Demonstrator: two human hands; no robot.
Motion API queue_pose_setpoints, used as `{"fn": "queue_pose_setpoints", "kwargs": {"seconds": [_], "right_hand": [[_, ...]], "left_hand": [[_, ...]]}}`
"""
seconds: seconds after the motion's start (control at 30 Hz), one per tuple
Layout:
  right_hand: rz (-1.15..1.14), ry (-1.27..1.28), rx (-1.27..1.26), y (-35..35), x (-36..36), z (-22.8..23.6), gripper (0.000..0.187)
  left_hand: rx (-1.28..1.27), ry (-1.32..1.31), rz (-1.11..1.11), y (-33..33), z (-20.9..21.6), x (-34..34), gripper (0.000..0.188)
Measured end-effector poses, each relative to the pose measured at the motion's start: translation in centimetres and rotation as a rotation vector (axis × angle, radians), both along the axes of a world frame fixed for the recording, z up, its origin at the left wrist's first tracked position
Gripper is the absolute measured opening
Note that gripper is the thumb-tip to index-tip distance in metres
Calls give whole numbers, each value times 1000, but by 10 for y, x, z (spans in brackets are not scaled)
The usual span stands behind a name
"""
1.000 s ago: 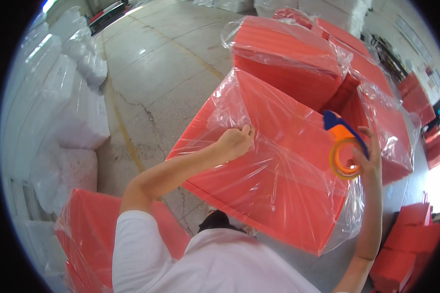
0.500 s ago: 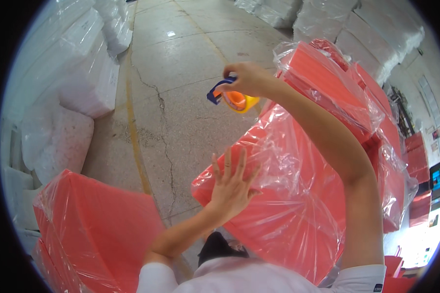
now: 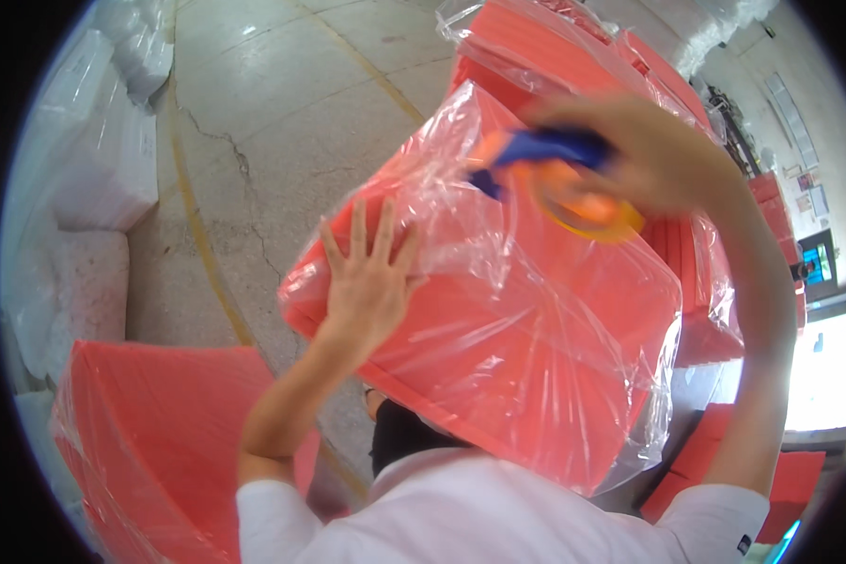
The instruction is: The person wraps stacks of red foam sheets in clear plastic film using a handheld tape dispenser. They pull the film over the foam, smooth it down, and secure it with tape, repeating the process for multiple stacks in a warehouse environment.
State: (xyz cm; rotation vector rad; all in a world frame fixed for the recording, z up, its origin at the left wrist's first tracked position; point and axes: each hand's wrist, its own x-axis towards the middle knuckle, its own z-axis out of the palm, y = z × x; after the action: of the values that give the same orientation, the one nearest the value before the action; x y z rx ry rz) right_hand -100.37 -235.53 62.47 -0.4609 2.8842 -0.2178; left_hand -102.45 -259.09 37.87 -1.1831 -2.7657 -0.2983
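Observation:
A large red foam block [image 3: 522, 367], wrapped in clear crinkled plastic film, lies in front of me. My left hand [image 3: 367, 287] rests flat on its left part, fingers spread over the film. Above the block's far side, my right hand [image 3: 663, 155] is closed on a blue tape dispenser [image 3: 559, 148] that carries an orange and yellow roll. Motion smears this hand and the dispenser. Bunched film [image 3: 465, 221] gathers on the block between my two hands. Whether a strip of tape runs from the dispenser cannot be made out.
Another wrapped red block [image 3: 174, 432] stands at lower left. More red wrapped blocks [image 3: 545, 47] are stacked beyond mine. White wrapped bales [image 3: 103, 160] line the left side. A yellow line [image 3: 193, 221] runs along the concrete floor. A screen [image 3: 816, 261] is at far right.
My right hand has swung the tape dispenser rightward, from over the floor to above the block. My left hand stays spread on the film. The whole view has shifted to the right.

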Motion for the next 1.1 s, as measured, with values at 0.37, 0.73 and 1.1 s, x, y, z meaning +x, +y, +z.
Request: {"fn": "queue_pose_setpoints", "kwargs": {"seconds": [0.37,0.73,1.1], "right_hand": [[-7,302,-96,165,302,-51,46],[112,200,-131,173,285,-51,48],[151,67,-104,190,277,-45,50]], "left_hand": [[264,70,-38,99,30,170,63],[-46,62,-476,260,7,447,55],[458,71,-398,239,122,513,5]]}}
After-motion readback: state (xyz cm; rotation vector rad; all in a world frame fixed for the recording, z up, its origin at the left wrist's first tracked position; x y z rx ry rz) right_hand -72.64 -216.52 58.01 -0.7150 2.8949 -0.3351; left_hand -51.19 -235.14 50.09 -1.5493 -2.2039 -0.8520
